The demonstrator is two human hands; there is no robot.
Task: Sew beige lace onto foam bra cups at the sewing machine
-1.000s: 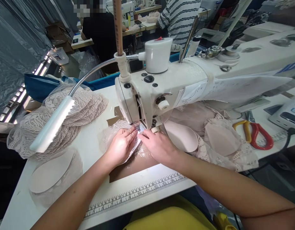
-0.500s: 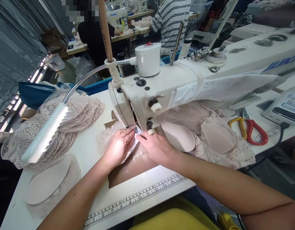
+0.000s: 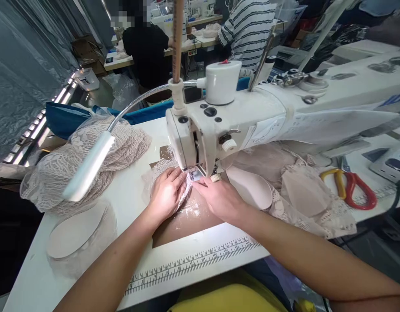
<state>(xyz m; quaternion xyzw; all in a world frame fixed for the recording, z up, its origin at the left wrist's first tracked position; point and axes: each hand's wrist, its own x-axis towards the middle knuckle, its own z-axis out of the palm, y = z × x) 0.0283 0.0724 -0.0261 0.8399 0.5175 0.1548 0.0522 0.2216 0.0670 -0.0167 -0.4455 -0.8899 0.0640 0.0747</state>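
Both hands work under the head of a white sewing machine. My left hand presses on a pale lace piece to the left of the needle, its fingers close together on the fabric. On the right, my right hand pinches the edge of the same lace close to the presser foot. Much of the lace is hidden beneath my left hand. Brown tape covers the machine bed under my hands.
Stacked lace pieces and an oval pad lie left, under a lamp. To the right are another pad, lace fabric and red-and-yellow-handled scissors. A printed ruler runs along the front edge. Two people sit behind.
The whole view has shifted, so the machine and table appear farther right. My left hand lies flatter on the lace; both hands stay by the needle.
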